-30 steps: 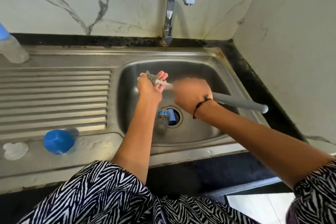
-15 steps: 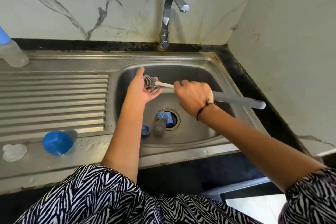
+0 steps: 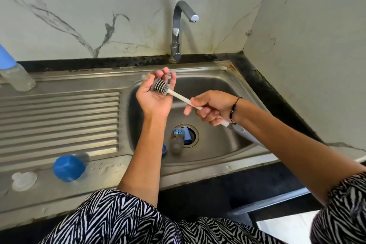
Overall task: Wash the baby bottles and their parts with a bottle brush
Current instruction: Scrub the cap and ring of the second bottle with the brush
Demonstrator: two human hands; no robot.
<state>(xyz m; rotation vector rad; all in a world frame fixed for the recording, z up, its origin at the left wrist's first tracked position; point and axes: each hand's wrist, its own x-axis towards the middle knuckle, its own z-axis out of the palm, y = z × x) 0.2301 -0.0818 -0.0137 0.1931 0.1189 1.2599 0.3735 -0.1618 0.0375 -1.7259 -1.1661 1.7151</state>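
- While the head view looks down into a steel sink, the right hand grips the white stem of a bottle brush, fingers curled round it, with the grey handle running back under the wrist.
- Held palm-up over the basin, the left hand cups the brush's ribbed grey head; its fingers are loosely bent around the head, and a small pale part shows just behind them, too blurred to tell what it is.
- Down in the basin, a small baby bottle lies beside the drain, with a blue piece sitting in the drain opening and a blue ring peeking out just left of the bottle, beside the forearm.
- On the sink's front surface, left of the basin, a blue cap stands, and a clear teat lies further left.
- At the far left edge, a clear bottle with a blue top stands by the ribbed drainboard.
- Behind the basin a chrome tap rises against the marble wall, with no water visible at its spout.
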